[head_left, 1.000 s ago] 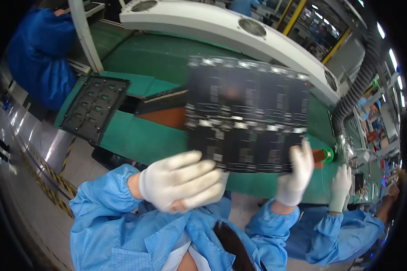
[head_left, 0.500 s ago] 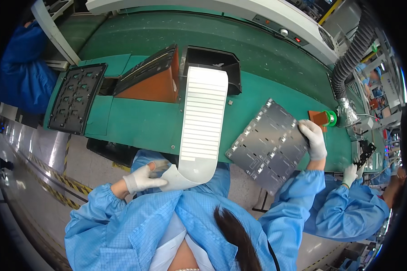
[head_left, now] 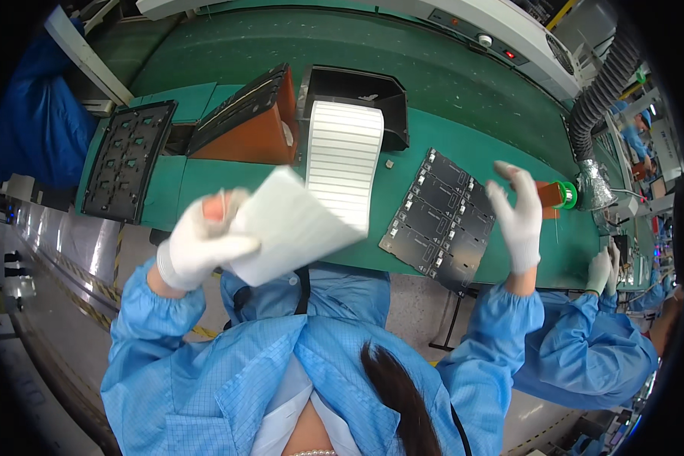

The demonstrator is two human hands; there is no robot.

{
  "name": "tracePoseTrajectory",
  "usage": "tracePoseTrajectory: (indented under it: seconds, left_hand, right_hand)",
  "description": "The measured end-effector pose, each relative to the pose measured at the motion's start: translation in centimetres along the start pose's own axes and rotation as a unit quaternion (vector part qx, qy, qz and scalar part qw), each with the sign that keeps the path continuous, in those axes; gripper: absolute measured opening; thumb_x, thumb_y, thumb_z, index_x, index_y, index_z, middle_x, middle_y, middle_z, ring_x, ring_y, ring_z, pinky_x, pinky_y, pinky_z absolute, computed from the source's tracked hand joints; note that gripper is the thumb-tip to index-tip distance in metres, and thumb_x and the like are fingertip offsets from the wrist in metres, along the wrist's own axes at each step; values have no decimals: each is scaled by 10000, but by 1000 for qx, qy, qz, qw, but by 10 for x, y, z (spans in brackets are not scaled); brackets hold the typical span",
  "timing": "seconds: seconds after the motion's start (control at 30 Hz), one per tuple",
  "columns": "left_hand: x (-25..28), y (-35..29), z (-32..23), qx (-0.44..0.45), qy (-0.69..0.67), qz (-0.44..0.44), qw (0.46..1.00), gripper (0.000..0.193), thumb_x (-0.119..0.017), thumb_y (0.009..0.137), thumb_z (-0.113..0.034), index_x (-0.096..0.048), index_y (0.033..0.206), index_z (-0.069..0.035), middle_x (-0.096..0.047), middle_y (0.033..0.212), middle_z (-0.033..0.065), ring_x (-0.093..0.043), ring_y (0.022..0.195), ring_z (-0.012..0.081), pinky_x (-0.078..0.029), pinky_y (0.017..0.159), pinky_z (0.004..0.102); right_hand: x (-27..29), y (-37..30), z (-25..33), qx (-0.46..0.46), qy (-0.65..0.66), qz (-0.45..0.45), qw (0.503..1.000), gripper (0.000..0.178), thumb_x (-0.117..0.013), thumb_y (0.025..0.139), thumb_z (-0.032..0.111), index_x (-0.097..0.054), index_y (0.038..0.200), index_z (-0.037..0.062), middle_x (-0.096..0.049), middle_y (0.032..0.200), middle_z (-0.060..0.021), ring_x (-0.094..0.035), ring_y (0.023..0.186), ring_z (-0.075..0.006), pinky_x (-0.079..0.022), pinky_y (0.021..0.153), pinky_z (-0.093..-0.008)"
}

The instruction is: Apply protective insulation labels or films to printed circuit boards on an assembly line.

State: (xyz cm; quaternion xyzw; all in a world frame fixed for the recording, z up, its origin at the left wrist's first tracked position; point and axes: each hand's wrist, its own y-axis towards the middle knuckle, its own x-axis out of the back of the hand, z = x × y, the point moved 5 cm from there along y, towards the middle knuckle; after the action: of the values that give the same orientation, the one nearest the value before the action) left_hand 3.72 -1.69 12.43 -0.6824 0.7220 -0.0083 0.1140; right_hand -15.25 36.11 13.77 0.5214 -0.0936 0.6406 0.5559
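My left hand (head_left: 205,239), in a white glove with bare skin at a fingertip, grips the loose end of a label strip (head_left: 342,148). That end is folded up and over, its plain pale back showing, while the white labels in rows run away over the bench toward a black bin. At the right my right hand (head_left: 517,216), also gloved, holds nothing, its fingers spread. It is beside the right edge of a dark circuit board panel (head_left: 441,220), which lies tilted on the bench with its near corner past the front edge.
Behind the strip stands a black bin (head_left: 395,114), with an orange-sided black rack (head_left: 243,125) left of it. A black slotted tray (head_left: 129,159) lies far left. A green-rimmed spool (head_left: 566,194) and a ducting hose (head_left: 596,99) are at right, near a co-worker's gloved hands (head_left: 600,270).
My left hand has risen, lifting the strip's hanging end up over the bench. My right hand has let go of the panel, which now lies lower against the bench.
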Motion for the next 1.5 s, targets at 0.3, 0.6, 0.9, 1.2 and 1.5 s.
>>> tracePoseTrajectory:
  seconds: [0.3, 0.6, 0.9, 1.2, 1.5]
  left_hand:
    - [-51, 107, -14, 33, -221, 147, 963, 473, -559, 897, -132, -529, 1318, 82, -648, 1191, 165, -655, 1045, 211, -522, 900, 317]
    - [-54, 113, 13, -14, -196, 93, 976, 691, -483, 1032, -407, -279, 1482, 77, -580, 1315, 270, -597, 1205, 341, -466, 1031, 412]
    - [-74, 81, 13, -133, 26, 87, 987, 726, -713, 837, 7, -361, 1471, 35, -558, 1375, 162, -569, 1237, 242, -471, 1041, 354]
    - [-65, 86, 20, -89, 77, 26, 993, 383, -726, 835, -10, -618, 1201, 23, -670, 1159, 122, -659, 1051, 180, -542, 919, 304]
    - [-73, 87, 15, -129, 180, 46, 974, 357, -727, 848, -43, -628, 1189, -3, -690, 1062, 89, -680, 995, 169, -557, 872, 280]
  right_hand:
    - [-65, -44, 102, -56, 310, 178, 932, 508, -729, 835, 177, -569, 1255, -61, -642, 1151, -123, -603, 1060, -174, -471, 922, -315]
    - [-73, -46, 68, -299, 548, 12, 781, 336, -597, 953, 103, -574, 1222, -96, -677, 1109, -148, -654, 976, -167, -497, 861, -270]
    - [-91, -26, 85, -309, 536, 46, 784, 301, -613, 941, 66, -587, 1193, -95, -685, 1066, -137, -652, 941, -137, -506, 842, -252]
    - [-52, -18, 116, 16, 156, -96, 983, 180, -673, 808, -51, -666, 981, 0, -627, 1001, -114, -600, 998, -261, -479, 874, -345]
    - [-66, -16, 145, 126, 91, 6, 988, 234, -793, 684, 35, -698, 892, 85, -627, 938, -57, -571, 910, -276, -434, 799, -375]
